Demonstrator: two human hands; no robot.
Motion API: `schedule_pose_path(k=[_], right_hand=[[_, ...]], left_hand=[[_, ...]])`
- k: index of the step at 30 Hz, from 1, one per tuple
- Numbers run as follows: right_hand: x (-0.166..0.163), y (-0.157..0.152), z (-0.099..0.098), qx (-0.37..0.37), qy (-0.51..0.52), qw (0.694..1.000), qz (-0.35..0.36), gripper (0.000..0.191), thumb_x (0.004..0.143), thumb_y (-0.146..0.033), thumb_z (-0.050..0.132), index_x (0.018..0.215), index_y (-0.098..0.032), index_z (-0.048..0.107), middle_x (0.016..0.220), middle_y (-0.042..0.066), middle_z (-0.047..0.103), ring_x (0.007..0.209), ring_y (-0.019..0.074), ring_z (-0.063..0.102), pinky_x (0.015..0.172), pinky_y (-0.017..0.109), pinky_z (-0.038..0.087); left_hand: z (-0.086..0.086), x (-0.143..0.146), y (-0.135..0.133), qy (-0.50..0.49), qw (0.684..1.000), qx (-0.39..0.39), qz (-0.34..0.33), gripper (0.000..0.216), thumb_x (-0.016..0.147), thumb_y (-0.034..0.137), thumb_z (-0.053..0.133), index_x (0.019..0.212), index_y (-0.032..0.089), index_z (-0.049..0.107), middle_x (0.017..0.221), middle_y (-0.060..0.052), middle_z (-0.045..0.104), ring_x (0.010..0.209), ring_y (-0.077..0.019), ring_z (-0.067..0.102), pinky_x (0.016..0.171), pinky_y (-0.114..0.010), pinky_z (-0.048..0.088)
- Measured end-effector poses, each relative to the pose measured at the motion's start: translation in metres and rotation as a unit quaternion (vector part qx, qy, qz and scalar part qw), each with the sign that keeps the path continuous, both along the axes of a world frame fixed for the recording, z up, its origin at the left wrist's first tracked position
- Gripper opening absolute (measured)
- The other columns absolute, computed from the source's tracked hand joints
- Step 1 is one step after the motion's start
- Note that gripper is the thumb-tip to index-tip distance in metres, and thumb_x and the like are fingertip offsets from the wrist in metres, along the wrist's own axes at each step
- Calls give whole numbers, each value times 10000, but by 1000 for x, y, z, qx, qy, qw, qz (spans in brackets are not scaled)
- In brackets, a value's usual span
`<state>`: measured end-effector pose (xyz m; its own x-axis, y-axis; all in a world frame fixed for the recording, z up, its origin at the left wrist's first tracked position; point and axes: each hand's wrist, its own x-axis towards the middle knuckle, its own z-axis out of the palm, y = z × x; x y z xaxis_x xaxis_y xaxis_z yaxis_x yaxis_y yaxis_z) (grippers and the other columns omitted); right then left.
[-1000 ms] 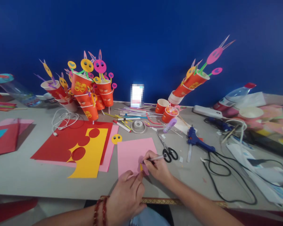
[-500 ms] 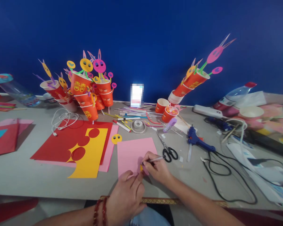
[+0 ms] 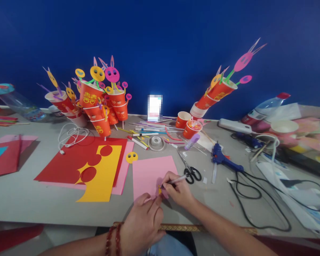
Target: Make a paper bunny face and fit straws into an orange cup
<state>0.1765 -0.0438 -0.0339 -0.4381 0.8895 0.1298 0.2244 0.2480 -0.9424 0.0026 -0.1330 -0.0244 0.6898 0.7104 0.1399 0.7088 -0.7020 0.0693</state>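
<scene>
Some scissors (image 3: 188, 168) near the pen (image 3: 179, 178)

A slim pen (image 3: 178, 179), pale along the barrel and dark toward its point, slants in my grip, tip aimed down and to the left, rear end raised. Its tip sits at the upper part of a small yellow piece (image 3: 160, 191), partly hidden and too small to make out fully; whether the two touch, I cannot tell. The yellow piece lies on a plain pink sheet (image 3: 150, 172), which rests on the gray tabletop (image 3: 56, 211), far edge straight, near part covered by my grip.
</scene>
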Motion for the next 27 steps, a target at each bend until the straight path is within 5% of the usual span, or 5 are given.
schedule_pose_path(k=[9, 13, 20, 27], right_hand=[[0, 2, 3, 18, 32, 998, -50, 151, 959, -283, 463, 944, -227, 603, 739, 10, 577, 674, 168, 559, 644, 295, 457], [0, 3, 2, -22, 44, 997, -53, 191, 972, -343, 477, 1038, -232, 618, 764, 15, 592, 638, 163, 543, 568, 270, 442], [0, 5, -1, -54, 74, 995, -50, 232, 971, -391, 490, 1039, -211, 621, 715, -4, 572, 516, 118, 445, 469, 229, 379], [-1, 5, -3, -66, 95, 992, -48, 262, 972, -430, 504, 1041, -211, 631, 708, -9, 561, 494, 106, 435, 427, 214, 353]], left_hand=[[6, -2, 2, 6, 1000, -17, 1, 554, 855, 607, 605, 1089, 105, 622, 1337, -182, 614, 1093, -280, 624, 986, -441, 353], [5, -5, 1, -6, 1000, -23, 6, 572, 843, 614, 616, 1132, 121, 603, 1321, -134, 629, 1034, -270, 632, 972, -429, 380], [-13, -10, -4, -127, 989, 68, -42, 193, 893, 363, 645, 908, 170, 635, 1044, -18, 724, 826, -191, 620, 936, -404, 427], [-8, -23, -9, -173, 974, 130, -65, 100, 916, 247, 608, 951, 177, 671, 915, -30, 743, 781, -149, 598, 926, -367, 475]])
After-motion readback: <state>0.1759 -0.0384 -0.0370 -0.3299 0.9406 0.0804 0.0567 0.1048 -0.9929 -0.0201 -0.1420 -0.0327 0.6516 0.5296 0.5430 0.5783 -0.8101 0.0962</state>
